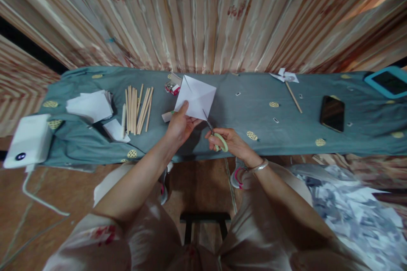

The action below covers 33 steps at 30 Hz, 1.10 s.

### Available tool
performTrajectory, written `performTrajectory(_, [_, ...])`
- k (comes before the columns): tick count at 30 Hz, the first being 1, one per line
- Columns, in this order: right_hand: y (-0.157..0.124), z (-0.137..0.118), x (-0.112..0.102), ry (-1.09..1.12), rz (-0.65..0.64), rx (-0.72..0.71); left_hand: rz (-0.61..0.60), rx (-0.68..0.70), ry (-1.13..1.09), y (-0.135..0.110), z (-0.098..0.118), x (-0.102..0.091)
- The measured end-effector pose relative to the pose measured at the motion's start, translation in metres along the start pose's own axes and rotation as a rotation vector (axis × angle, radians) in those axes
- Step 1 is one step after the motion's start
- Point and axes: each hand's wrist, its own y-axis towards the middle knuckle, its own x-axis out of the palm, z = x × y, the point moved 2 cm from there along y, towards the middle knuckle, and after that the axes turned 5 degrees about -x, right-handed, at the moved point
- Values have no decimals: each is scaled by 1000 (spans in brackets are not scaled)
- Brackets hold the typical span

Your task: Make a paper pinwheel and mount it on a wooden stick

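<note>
1. Paper square [196, 95]: white, creased corner to corner, held up just above the near edge of the counter [248, 93], lower corner pointing down.
2. Left hand [180, 125]: fingers pinched shut on the paper's lower left edge, thumb on the front face.
3. Scissors [215, 135]: pale green handles, blades slightly open, tips meeting the paper's lower edge by the bottom corner.
4. Right hand [233, 144]: fingers closed through and around the scissor handles; metal bangle on the wrist.
5. Left of the paper: loose row of wooden sticks [138, 108] lying on the counter, then a stack of white sheets [90, 106] further left.
6. Behind the paper, a small red and white box [172, 88], partly hidden.
7. Right along the counter, well apart from the hands: a paper pinwheel [284, 76] on a stick, a dark phone [332, 113], a blue-cased tablet [389, 81] at the far end.
8. White device [28, 139] at the counter's left end, its cable trailing to the floor.
9. Heap of paper scraps [349, 203] on the floor, right of the person's knee.
</note>
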Motion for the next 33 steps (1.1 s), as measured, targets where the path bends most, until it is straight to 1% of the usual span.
performTrajectory(5, [0, 3, 0, 4, 8, -5, -15, -10, -15, -1, 1, 0])
performTrajectory(17, [2, 8, -2, 37, 19, 12, 13, -2, -18, 1, 0, 0])
performTrajectory(24, [3, 10, -2, 39, 37, 14, 3, 9, -34, -1, 1, 1])
performTrajectory(33, [3, 8, -1, 39, 48, 21, 9, -11, -30, -1, -5, 2])
